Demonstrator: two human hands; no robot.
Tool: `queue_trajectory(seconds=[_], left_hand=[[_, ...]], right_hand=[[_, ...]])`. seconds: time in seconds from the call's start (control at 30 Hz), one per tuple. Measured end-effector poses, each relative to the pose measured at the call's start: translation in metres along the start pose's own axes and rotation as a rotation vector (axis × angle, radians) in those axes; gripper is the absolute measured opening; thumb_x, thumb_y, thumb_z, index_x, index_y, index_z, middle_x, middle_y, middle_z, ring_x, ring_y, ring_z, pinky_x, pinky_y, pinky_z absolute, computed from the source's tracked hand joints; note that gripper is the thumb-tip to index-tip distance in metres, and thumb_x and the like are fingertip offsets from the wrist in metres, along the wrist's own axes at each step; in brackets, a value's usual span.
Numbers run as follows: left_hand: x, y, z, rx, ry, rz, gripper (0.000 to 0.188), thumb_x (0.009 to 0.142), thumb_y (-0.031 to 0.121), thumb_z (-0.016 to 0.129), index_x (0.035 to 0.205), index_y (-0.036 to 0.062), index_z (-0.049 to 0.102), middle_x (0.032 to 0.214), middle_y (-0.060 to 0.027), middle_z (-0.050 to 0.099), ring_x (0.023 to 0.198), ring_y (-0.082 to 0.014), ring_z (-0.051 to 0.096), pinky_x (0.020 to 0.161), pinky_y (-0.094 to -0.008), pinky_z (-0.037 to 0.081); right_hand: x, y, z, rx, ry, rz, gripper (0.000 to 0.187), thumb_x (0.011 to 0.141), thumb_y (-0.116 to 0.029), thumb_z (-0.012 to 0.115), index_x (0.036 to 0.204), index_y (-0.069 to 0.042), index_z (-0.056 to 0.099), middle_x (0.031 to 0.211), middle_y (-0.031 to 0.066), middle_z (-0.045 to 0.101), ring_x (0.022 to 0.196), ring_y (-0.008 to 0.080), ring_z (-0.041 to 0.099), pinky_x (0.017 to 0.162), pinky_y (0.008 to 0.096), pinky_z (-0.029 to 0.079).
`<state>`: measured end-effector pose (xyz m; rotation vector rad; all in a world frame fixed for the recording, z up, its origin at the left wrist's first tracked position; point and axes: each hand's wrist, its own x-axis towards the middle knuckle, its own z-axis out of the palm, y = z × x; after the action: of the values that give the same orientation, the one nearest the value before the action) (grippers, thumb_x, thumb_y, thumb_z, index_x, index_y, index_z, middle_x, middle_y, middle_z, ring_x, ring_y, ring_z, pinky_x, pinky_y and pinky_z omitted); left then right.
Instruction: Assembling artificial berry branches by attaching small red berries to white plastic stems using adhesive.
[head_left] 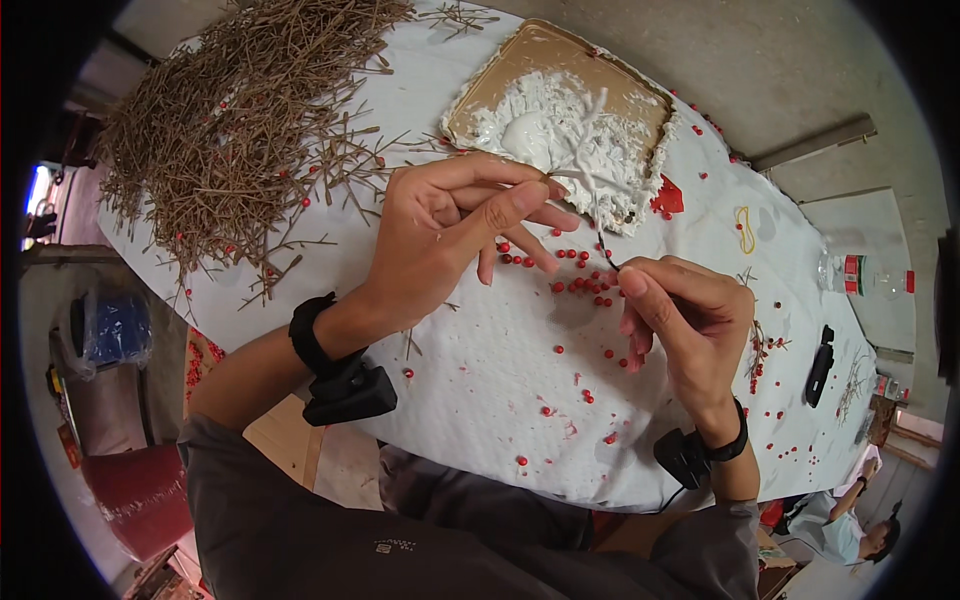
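One white-coated twig (590, 181), left hand (435, 230) and right hand (695, 305) clamped on it, over tray edge (627, 220).

Nothing legible, shirt print (394, 546) too small

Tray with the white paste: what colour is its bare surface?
The tray is golden brown; the head view shows it best.

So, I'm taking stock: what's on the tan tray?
Thick white paste covers much of the tan tray, leaving it bare toward its far side. A white-coated twig shows in front; I cannot tell whether it touches. Whatever lies beneath the paste is hidden.
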<state>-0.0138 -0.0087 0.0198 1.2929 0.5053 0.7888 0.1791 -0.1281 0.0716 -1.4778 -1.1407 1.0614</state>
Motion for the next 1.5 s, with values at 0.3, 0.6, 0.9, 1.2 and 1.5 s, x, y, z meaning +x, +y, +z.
queue_trajectory(seconds=[0.3, 0.6, 0.9, 1.2, 1.5], left_hand=[[0.001, 0.002, -0.003, -0.008, 0.029, -0.036, 0.026, 0.099, 0.018, 0.054, 0.107, -0.0053, 0.061, 0.093, -0.0193, 0.071, 0.067, -0.0191, 0.072, 0.042, -0.0188, 0.042], [0.002, 0.003, 0.001, -0.013, -0.007, -0.041, 0.029, 0.101, 0.021, 0.050, 0.105, -0.0062, 0.058, 0.087, -0.0230, 0.070, 0.065, -0.0211, 0.072, 0.040, -0.0192, 0.041], [0.000, 0.006, 0.001, -0.008, -0.114, -0.090, 0.027, 0.100, 0.018, 0.049, 0.104, -0.0064, 0.058, 0.081, -0.0228, 0.070, 0.064, -0.0216, 0.071, 0.039, -0.0196, 0.042], [0.001, 0.004, -0.001, 0.000, -0.085, -0.081, 0.025, 0.100, 0.017, 0.049, 0.104, -0.0061, 0.057, 0.084, -0.0256, 0.069, 0.066, -0.0237, 0.072, 0.038, -0.0195, 0.042], [0.002, 0.002, -0.003, -0.027, 0.013, 0.001, 0.018, 0.099, 0.012, 0.052, 0.104, -0.0045, 0.057, 0.095, -0.0215, 0.071, 0.072, -0.0212, 0.073, 0.041, -0.0199, 0.043]], right_hand=[[0.003, 0.000, -0.015, -0.192, -0.144, -0.248, 0.011, 0.087, 0.000, 0.066, 0.094, 0.004, 0.073, 0.065, 0.0063, 0.063, 0.050, 0.0079, 0.057, 0.044, 0.0208, 0.040], [0.009, 0.009, -0.019, -0.444, 0.058, -0.459, 0.011, 0.088, -0.001, 0.064, 0.091, 0.008, 0.071, 0.066, 0.0083, 0.062, 0.047, 0.0082, 0.052, 0.043, 0.0205, 0.036], [0.009, 0.001, -0.018, -0.159, 0.236, -0.213, 0.012, 0.090, -0.001, 0.064, 0.095, 0.007, 0.071, 0.065, 0.0063, 0.063, 0.050, 0.0085, 0.055, 0.042, 0.0200, 0.039], [0.004, -0.010, -0.029, -0.023, 0.324, -0.234, 0.012, 0.090, -0.002, 0.064, 0.094, 0.008, 0.071, 0.066, 0.0073, 0.064, 0.046, 0.0091, 0.053, 0.040, 0.0206, 0.037], [-0.001, -0.002, -0.049, -0.739, 0.386, -0.843, 0.016, 0.091, -0.004, 0.062, 0.096, 0.009, 0.069, 0.071, 0.0098, 0.066, 0.044, 0.0082, 0.047, 0.043, 0.0209, 0.035]])
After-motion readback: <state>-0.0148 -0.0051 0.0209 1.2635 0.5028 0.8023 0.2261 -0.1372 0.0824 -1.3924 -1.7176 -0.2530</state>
